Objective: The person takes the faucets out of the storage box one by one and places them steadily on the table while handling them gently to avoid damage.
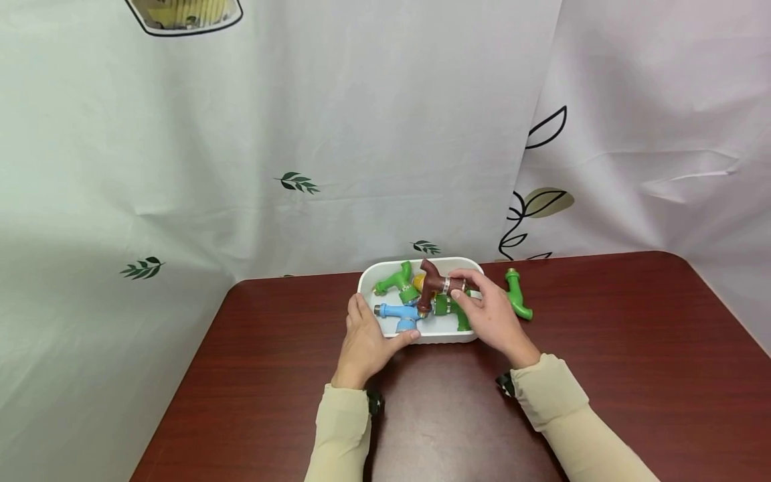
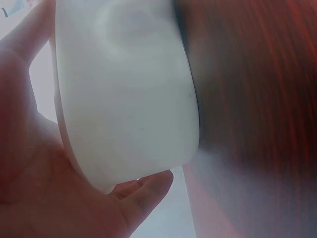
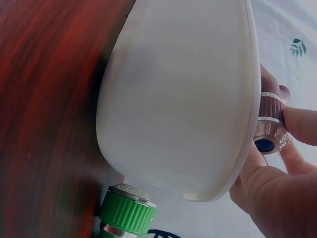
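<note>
A white plastic basin [image 1: 446, 339] stands on the table with several toy-like plastic taps in it. My left hand [image 1: 364, 345] grips its near left corner, thumb along the near rim and fingers round the left side. In my right hand [image 1: 490, 318], a brown tap [image 1: 431, 286] is pinched by its ribbed end over the basin. Beneath and around it lie a green tap [image 1: 394, 281], a blue tap [image 1: 394, 311], another green tap [image 1: 462, 318] and a partly hidden yellow piece [image 1: 418, 282]. In the right wrist view, the brown tap's end [image 3: 271, 109] shows past the rim.
One more green tap [image 1: 516, 294] lies on the table, just right of the basin. The dark red wooden table [image 1: 271, 388] reaches back to a pale curtain [image 1: 361, 134] with leaf prints, close behind the basin.
</note>
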Tool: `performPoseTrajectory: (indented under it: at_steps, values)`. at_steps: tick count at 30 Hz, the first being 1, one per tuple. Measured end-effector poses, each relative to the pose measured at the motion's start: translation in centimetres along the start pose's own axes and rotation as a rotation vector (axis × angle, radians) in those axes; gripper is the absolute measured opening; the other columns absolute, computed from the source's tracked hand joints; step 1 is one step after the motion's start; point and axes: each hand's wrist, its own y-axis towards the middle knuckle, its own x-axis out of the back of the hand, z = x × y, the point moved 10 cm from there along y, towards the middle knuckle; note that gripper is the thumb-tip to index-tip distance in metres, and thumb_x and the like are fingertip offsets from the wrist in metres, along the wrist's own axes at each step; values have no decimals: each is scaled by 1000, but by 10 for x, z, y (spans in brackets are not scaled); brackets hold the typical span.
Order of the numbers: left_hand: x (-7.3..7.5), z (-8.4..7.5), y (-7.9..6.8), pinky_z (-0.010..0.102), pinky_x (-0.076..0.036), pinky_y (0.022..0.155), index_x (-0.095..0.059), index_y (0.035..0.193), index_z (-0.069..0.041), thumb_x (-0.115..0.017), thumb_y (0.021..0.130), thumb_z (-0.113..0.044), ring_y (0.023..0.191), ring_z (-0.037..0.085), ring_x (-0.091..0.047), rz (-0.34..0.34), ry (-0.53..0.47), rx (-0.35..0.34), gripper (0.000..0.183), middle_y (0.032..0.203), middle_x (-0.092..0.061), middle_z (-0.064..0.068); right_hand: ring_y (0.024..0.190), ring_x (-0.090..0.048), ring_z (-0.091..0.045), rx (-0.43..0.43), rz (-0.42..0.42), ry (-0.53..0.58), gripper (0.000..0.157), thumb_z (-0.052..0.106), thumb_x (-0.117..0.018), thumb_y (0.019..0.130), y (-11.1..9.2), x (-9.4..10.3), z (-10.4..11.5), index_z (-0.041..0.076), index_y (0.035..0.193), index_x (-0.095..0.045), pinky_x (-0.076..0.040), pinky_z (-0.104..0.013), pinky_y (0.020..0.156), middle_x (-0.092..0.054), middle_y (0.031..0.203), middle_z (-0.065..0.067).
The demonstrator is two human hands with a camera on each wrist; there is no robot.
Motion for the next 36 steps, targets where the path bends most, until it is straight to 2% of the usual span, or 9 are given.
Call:
performPoseTrajectory:
  at_steps: [3, 6, 9, 12, 18, 24, 32, 36]
  values:
    - [0, -1, 0, 50, -41, 106, -7, 156, 11, -82, 72, -63, 142, 42, -25, 2, -1, -2, 134, 160, -12, 26, 120, -60, -24, 19, -20, 6, 26, 6, -64, 98, -1, 4, 2, 9, 123, -67, -52, -41, 93, -65, 124, -11]
    - [-1, -1, 1, 50, -41, 106, -7, 156, 11, -82, 73, -63, 143, 42, -24, 5, 2, -1, 134, 161, -11, 26, 114, -62, -21, 42, -38, 21, 23, 8, -65, 98, -2, 9, 6, 10, 121, -70, -52, -32, 91, -68, 119, -9]
    - [-1, -1, 2, 50, -41, 107, -6, 156, 11, -81, 73, -64, 143, 42, -24, 8, 4, 2, 134, 161, -11, 26, 109, -64, -21, 52, -53, 51, 24, 9, -65, 98, -3, 13, 7, 8, 122, -71, -49, -23, 89, -70, 118, -9]
    - [-2, 0, 2, 50, -41, 107, -6, 156, 10, -81, 72, -63, 143, 41, -24, 11, 2, 6, 134, 161, -10, 26, 108, -64, -21, 42, -78, 73, 25, 8, -65, 98, -4, 19, 4, 8, 122, -71, -47, -19, 88, -70, 118, -10]
    - [-1, 0, 1, 51, -41, 106, -6, 156, 11, -81, 73, -64, 144, 42, -23, 11, 6, 10, 134, 161, -10, 26, 107, -64, -20, -9, -111, 83, 27, 6, -66, 97, -6, 26, -4, 8, 123, -71, -45, -16, 88, -70, 119, -11]
    - [-1, 0, 0, 50, -41, 106, -7, 156, 11, -81, 73, -63, 144, 41, -23, 10, 10, 10, 134, 161, -11, 26, 106, -64, -17, -79, -89, 167, 28, 7, -66, 97, -8, 27, -13, 4, 125, -70, -47, -14, 86, -69, 121, -15]
    - [-1, 0, 0, 50, -41, 106, -6, 156, 11, -81, 74, -63, 144, 42, -22, 11, 16, 13, 133, 161, -10, 26, 123, -57, -18, -74, -93, 154, 30, 7, -71, 93, -7, 34, -16, 3, 123, -72, -45, -13, 92, -64, 134, -13]
    - [-1, 0, 0, 51, -41, 106, -6, 156, 11, -81, 74, -63, 144, 42, -22, 14, 15, 17, 134, 161, -10, 26, 112, -63, -12, -93, -98, 235, 38, 0, -76, 87, -7, 36, -19, 0, 124, -70, -49, -16, 90, -63, 131, -17]
